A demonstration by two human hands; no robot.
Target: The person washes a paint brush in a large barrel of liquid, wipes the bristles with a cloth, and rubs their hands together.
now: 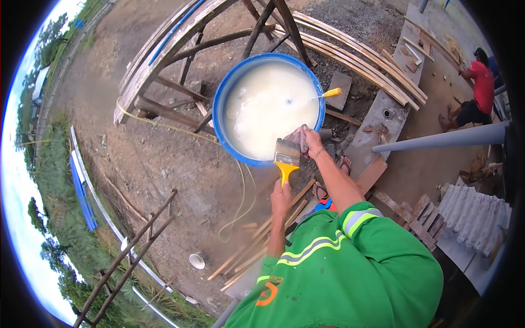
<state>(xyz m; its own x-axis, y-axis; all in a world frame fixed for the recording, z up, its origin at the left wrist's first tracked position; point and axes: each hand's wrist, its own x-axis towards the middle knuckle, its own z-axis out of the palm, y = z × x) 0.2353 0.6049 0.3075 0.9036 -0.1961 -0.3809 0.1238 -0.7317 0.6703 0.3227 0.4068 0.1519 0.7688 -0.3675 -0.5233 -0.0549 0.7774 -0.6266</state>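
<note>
While the left hand [281,198] wraps its fingers round the yellow handle [285,169] of a wide paintbrush [287,152], the right hand [313,142] clutches a bunched pinkish rag [298,135] close by the bristles, at the rim of a blue tub [220,121] of whitish liquid [268,104]. Tending the bristles seems the current step; moving on calls for a steady grip.

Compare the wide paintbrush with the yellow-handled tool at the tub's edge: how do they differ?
The paintbrush is held by its handle in the left hand; the tool lies across the tub's rim, unheld.
The paintbrush shows a broad bristled head; the tool shows a thin shaft, its far end unclear.

Both have yellow handles.
</note>
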